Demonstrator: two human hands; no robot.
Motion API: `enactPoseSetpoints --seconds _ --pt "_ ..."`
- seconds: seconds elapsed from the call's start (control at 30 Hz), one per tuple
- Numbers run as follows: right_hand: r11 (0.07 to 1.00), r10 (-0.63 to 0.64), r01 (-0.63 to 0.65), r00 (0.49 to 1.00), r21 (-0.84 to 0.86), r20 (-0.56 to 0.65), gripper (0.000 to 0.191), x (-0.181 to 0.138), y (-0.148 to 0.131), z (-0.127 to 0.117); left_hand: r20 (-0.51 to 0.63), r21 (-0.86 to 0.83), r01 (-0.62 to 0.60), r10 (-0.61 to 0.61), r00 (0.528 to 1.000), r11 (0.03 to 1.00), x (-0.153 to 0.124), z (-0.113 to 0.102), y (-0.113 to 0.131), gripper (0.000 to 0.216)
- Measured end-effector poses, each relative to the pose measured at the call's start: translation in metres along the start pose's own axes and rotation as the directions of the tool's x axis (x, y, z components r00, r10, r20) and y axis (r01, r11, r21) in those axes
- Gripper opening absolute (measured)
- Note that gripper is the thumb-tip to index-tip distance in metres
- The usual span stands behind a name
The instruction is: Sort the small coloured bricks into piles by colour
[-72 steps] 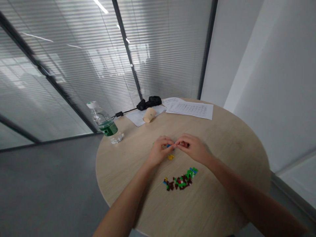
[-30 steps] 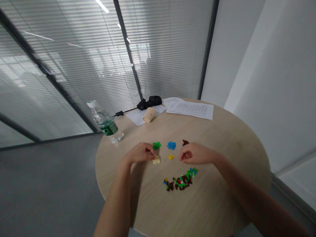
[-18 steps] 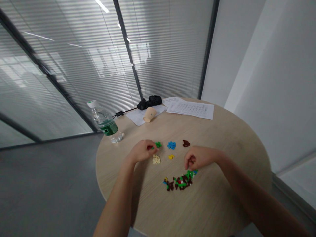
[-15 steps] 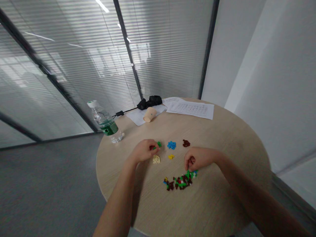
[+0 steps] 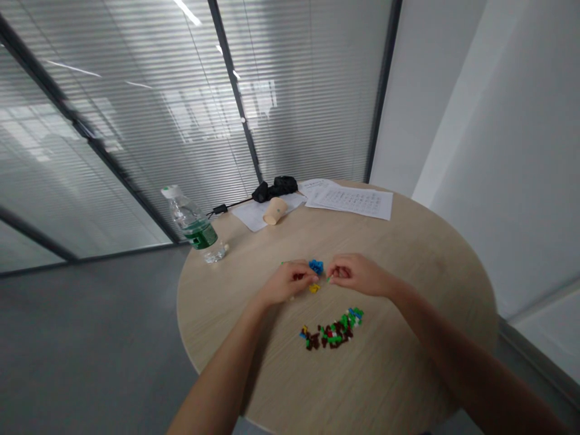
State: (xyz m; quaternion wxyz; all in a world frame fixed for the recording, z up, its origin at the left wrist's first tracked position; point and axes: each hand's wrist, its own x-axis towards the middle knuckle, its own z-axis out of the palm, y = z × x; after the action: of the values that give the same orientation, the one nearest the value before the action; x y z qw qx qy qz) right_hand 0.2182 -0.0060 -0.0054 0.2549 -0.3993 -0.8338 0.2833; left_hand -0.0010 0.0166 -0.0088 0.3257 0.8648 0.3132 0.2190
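My left hand [image 5: 292,281] is closed in a pinch above the table, beside the small blue brick pile [image 5: 316,266] and the yellow bricks [image 5: 314,289]. Whatever is between its fingertips is too small to make out. Facing it, my right hand [image 5: 357,275] pinches a tiny green brick [image 5: 329,279]. A short gap separates the two hands. Nearer me lies a curved heap of mixed brown, green, red, white and blue bricks [image 5: 333,334]. My left hand mostly covers the green and cream piles; the brown pile is hidden behind my right hand.
The round wooden table [image 5: 408,254] carries a clear bottle with a green label [image 5: 202,232] at its left edge. Toward the back are a tipped paper cup [image 5: 275,210], a black bundle with a cord [image 5: 276,187] and printed sheets [image 5: 357,201]. Glass with blinds stands behind.
My right hand has lifted from the mixed heap and moved up and left, toward the blue pile. My left hand has shifted right, away from the green pile, so both hands are now close together.
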Motion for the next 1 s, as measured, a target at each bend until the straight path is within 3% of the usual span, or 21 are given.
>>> enactPoseSetpoints --seconds 0.23,0.5,0.57,0.67,0.77,0.87,1.0 --pt "0.962 -0.235 0.198 0.950 -0.185 -0.207 0.006 0.002 -0.007 0.009 -0.058 -0.206 0.035 -0.048 0.997 0.978 0.002 0.008 0.000 0.030" --pt "0.941 -0.283 0.221 0.928 -0.255 -0.241 0.010 0.002 -0.004 0.013 -0.115 -0.259 0.074 -0.107 0.988 0.963 0.005 0.014 -0.002 0.026" --pt "0.937 -0.290 0.222 0.925 -0.269 -0.247 0.009 0.002 -0.005 0.013 -0.135 -0.178 0.095 -0.120 0.984 0.979 0.005 0.010 -0.002 0.024" --pt "0.933 -0.301 0.225 0.916 -0.281 -0.264 0.009 0.001 -0.005 0.011 -0.223 0.140 0.173 -0.139 0.965 0.975 0.000 -0.004 -0.005 0.019" --pt "0.940 -0.282 0.209 0.920 -0.269 -0.273 0.010 0.001 -0.003 0.008 -0.355 0.455 0.356 -0.200 0.913 0.816 -0.006 -0.020 -0.012 0.017" --pt "0.945 -0.261 0.192 0.929 -0.263 -0.261 0.011 0.001 -0.001 0.007 -0.428 0.514 0.482 -0.275 0.861 0.709 -0.011 -0.027 -0.019 0.019" --pt "0.944 -0.262 0.198 0.936 -0.265 -0.235 0.012 0.001 -0.001 0.007 -0.432 0.524 0.564 -0.371 0.822 0.638 -0.011 -0.025 -0.021 0.018"
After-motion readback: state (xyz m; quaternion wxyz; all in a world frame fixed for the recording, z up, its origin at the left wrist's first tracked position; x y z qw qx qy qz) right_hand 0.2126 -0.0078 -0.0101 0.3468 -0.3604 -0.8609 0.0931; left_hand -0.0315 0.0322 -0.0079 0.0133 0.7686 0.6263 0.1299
